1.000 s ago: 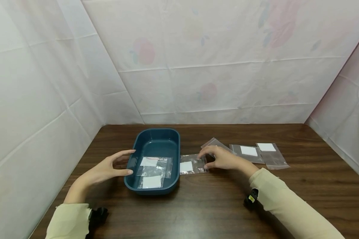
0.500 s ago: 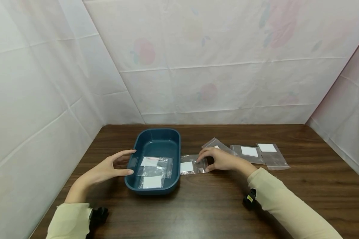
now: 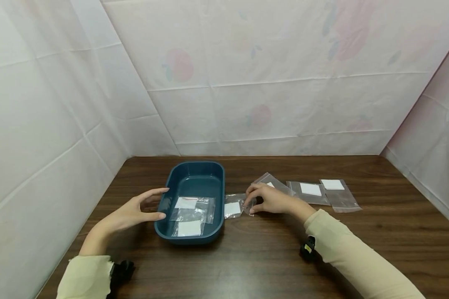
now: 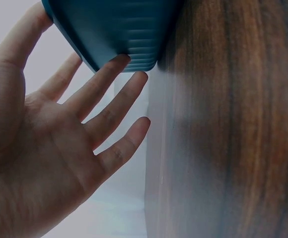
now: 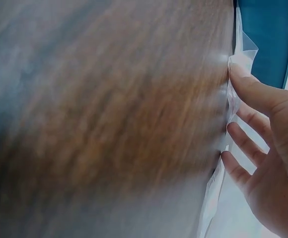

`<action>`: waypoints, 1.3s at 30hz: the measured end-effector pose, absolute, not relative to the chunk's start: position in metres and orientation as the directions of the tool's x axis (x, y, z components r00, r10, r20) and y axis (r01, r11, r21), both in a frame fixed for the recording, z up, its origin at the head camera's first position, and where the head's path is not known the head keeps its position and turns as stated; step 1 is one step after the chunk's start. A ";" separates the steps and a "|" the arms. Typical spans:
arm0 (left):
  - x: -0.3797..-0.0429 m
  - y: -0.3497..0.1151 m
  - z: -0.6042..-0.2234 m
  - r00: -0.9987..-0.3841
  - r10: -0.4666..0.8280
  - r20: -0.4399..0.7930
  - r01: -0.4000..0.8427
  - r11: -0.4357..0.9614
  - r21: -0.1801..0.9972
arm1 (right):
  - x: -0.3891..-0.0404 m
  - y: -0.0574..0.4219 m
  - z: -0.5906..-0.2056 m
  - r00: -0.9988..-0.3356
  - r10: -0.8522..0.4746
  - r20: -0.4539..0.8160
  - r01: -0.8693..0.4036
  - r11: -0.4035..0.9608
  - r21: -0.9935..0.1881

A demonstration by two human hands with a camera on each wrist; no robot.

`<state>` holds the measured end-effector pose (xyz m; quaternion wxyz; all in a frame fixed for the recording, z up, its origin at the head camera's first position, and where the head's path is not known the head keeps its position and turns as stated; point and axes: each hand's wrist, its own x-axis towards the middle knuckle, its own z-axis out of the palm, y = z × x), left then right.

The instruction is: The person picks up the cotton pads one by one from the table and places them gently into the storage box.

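Observation:
My left hand rests with spread fingers and thumb at the left side of a dark blue tray. In the left wrist view, its fingertips touch or overlap the tray's wall. Two clear zip-lock bags with white labels lie inside the tray, overlapping. To the tray's right, another small zip-lock bag lies on the table against the tray's side. My right hand pinches that bag's right end, which is bunched and bent up between thumb and fingers. The right wrist view shows a raised bag corner beyond the thumb.
Behind the right hand lies a zip-lock bag, partly covered by it. Further right, two more labelled bags lie overlapping on the dark wood table. A pale patterned cloth hangs along the table's back and sides.
My right fingers have moved slightly left and drawn together on the bag, whose right end is now bent up and crumpled. The left hand and tray stay in place.

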<state>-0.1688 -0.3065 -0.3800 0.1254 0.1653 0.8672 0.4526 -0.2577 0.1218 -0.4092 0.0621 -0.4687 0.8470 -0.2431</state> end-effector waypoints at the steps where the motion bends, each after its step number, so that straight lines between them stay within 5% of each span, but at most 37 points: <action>1: -0.169 -0.307 -0.380 -0.914 0.399 -0.068 0.173 0.537 0.825 | -0.258 0.122 -0.409 -0.555 -0.823 0.124 -0.764 0.445 -0.466; 19: -0.169 -0.306 -0.379 -0.917 0.393 -0.061 0.185 0.558 0.809 | -0.255 0.128 -0.399 -0.600 -0.785 0.152 -0.744 0.479 -0.465; 39: -0.167 -0.307 -0.380 -0.917 0.394 -0.059 0.186 0.556 0.810 | -0.240 0.143 -0.384 -0.615 -0.678 0.403 -0.774 0.421 -0.473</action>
